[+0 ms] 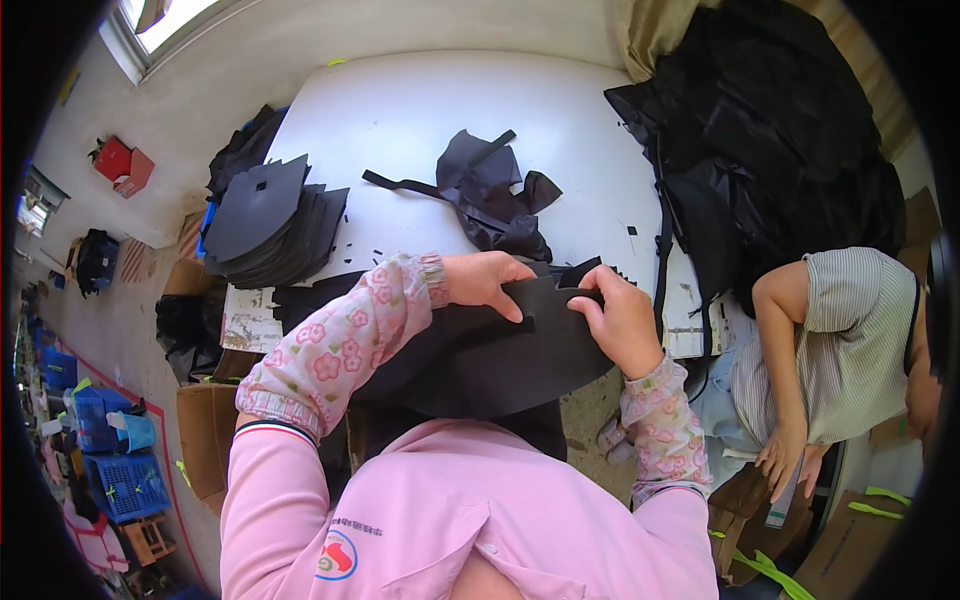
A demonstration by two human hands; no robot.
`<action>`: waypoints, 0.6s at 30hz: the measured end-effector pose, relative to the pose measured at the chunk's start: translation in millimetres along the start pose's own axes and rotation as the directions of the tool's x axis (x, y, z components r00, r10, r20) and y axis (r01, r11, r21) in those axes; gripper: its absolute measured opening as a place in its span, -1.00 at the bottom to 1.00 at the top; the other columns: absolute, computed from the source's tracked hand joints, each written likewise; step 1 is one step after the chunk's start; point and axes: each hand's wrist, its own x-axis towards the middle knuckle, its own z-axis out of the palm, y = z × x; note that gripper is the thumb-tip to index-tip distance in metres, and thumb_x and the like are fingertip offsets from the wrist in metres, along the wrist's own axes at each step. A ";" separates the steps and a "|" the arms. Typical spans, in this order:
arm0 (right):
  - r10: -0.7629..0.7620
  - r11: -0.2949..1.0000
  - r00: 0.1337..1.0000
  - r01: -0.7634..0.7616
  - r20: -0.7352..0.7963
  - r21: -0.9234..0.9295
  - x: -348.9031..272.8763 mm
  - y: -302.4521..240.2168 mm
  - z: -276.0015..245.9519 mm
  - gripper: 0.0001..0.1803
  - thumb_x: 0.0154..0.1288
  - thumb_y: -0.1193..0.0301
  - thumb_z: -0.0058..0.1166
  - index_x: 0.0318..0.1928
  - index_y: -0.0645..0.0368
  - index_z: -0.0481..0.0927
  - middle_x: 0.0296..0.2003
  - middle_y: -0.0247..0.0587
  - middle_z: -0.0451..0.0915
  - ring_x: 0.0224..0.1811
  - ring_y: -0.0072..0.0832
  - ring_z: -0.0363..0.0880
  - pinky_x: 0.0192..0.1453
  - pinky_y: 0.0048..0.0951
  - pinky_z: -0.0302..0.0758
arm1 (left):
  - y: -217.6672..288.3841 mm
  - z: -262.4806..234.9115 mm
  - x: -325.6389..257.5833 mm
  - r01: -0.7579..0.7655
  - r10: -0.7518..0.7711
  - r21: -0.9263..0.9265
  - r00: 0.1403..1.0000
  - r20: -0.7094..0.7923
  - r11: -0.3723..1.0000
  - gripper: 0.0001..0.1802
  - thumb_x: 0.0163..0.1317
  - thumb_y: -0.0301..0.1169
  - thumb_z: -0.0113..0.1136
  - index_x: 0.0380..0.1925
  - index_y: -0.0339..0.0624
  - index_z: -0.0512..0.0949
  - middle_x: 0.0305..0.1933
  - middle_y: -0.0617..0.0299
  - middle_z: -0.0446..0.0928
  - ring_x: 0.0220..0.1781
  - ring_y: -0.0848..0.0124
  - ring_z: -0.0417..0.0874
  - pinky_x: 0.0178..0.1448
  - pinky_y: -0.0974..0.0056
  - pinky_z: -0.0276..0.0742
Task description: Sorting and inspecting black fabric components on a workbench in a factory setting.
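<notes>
We see a broad black sheet point(470, 375) at the near edge of the white table point(400, 110), between the table and the wearer's body, its curved lower edge hanging on the wearer's side and a small dark rectangular mark showing near its top. The left hand point(478, 280) pinches the sheet's upper edge, thumb laid over the face turned to us and its other fingers mostly out of our sight. The right hand point(625, 318) is clamped on the same edge farther toward the table's right side, thumb and bent forefinger together on the sheet. More black layers show just behind that edge, over the table's near rim, but we cannot tell how many the fingers take in. On the middle of the table, we find a crumpled black piece point(490, 195) with strap-like ends, and small dark scraps lie about the top. At the table's near left corner stands a stack of black sheets point(265, 215); down beside that corner is an open cardboard box point(207, 430). Along the table's right side, we see a big heap of black material point(770, 130), and nearer, right of the table, a co-worker point(850, 350) in a striped top. Blue baskets point(125, 485) sit well left of the table.
</notes>
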 end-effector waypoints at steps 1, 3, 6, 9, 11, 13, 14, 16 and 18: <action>0.000 1.000 1.000 0.000 -0.003 -0.005 -0.2 0.3 0.8 -0.75 0.14 0.41 0.30 -0.27 0.17 0.48 -0.40 -0.11 0.61 -0.35 -0.07 0.61 -0.30 -0.18 0.49 | -0.6 0.3 -0.3 0.002 -0.002 -0.007 1.000 0.006 1.000 -0.51 0.11 -0.53 0.39 0.08 -0.35 0.52 -0.07 0.22 0.66 -0.04 0.49 0.62 0.13 0.34 0.52; 0.006 1.000 1.000 -0.006 -0.007 -0.007 0.1 1.2 2.1 -0.75 0.14 0.41 0.30 -0.27 0.17 0.48 -0.40 -0.10 0.61 -0.35 -0.06 0.61 -0.30 -0.18 0.49 | -5.2 1.1 0.5 0.004 -0.004 -0.012 1.000 0.014 1.000 -0.48 0.14 -0.54 0.37 0.13 -0.35 0.49 -0.02 0.25 0.64 -0.01 0.51 0.60 0.16 0.35 0.51; 0.032 0.999 0.999 -0.033 0.011 0.019 2.8 5.7 4.0 -0.75 0.13 0.38 0.30 -0.28 0.17 0.49 -0.41 -0.09 0.62 -0.35 -0.06 0.62 -0.29 -0.19 0.50 | -14.1 2.6 1.4 -0.188 0.186 -0.016 0.980 -0.071 0.982 -0.38 0.14 -0.43 0.40 0.21 -0.30 0.41 0.02 0.13 0.62 0.00 0.41 0.61 0.15 0.29 0.52; 0.091 0.993 0.995 -0.094 0.040 0.068 3.5 19.0 6.3 -0.75 0.12 0.35 0.31 -0.30 0.18 0.52 -0.41 -0.08 0.63 -0.35 -0.07 0.62 -0.27 -0.20 0.51 | -6.0 8.1 -9.6 -0.019 0.002 -0.085 0.982 -0.187 0.996 -0.17 0.15 -0.37 0.45 0.36 -0.22 0.21 0.06 0.06 0.57 0.03 0.38 0.59 0.16 0.27 0.51; 0.113 0.988 0.992 -0.117 0.048 0.098 5.6 27.1 9.1 -0.75 0.11 0.33 0.31 -0.31 0.18 0.53 -0.42 -0.07 0.64 -0.34 -0.08 0.63 -0.25 -0.21 0.51 | -6.7 15.6 -29.4 0.054 0.031 0.236 0.940 -0.340 0.970 -0.07 0.08 -0.25 0.52 0.38 -0.15 0.17 -0.03 0.00 0.58 0.00 0.28 0.61 0.15 0.21 0.51; 0.126 0.987 0.990 -0.132 0.065 0.095 7.4 35.2 12.7 -0.74 0.10 0.31 0.32 -0.32 0.18 0.55 -0.41 -0.06 0.65 -0.33 -0.09 0.63 -0.23 -0.20 0.52 | -15.5 27.1 -49.3 0.079 0.091 0.389 0.913 -0.399 0.918 0.00 0.00 -0.24 0.57 0.39 -0.10 0.16 -0.10 -0.07 0.58 -0.02 0.12 0.64 0.12 0.14 0.52; 0.131 0.986 0.990 -0.137 0.060 0.097 7.9 38.9 14.4 -0.74 0.10 0.31 0.32 -0.32 0.18 0.55 -0.41 -0.06 0.65 -0.33 -0.09 0.63 -0.23 -0.20 0.52 | -16.3 32.0 -60.1 0.131 0.081 0.431 0.895 -0.439 0.893 0.03 -0.02 -0.27 0.56 0.40 -0.08 0.14 -0.13 -0.10 0.57 -0.03 0.06 0.64 0.10 0.12 0.53; 0.141 0.985 0.988 -0.147 0.069 0.093 9.3 45.3 18.2 -0.73 0.08 0.31 0.33 -0.32 0.18 0.55 -0.41 -0.05 0.65 -0.32 -0.08 0.63 -0.22 -0.20 0.52 | -20.7 38.5 -82.5 0.186 0.072 0.471 0.876 -0.477 0.862 0.05 -0.04 -0.30 0.56 0.42 -0.06 0.11 -0.16 -0.13 0.57 -0.03 0.01 0.64 0.09 0.09 0.53; 0.160 0.982 0.985 -0.166 0.069 0.088 9.9 51.6 20.8 -0.73 0.07 0.31 0.33 -0.33 0.18 0.55 -0.40 -0.05 0.66 -0.32 -0.08 0.63 -0.22 -0.20 0.52 | -27.0 40.7 -104.4 0.382 -0.066 0.454 0.818 -0.571 0.805 -0.02 0.01 -0.36 0.47 0.40 0.04 0.11 -0.14 -0.18 0.60 -0.01 -0.10 0.64 0.07 0.03 0.56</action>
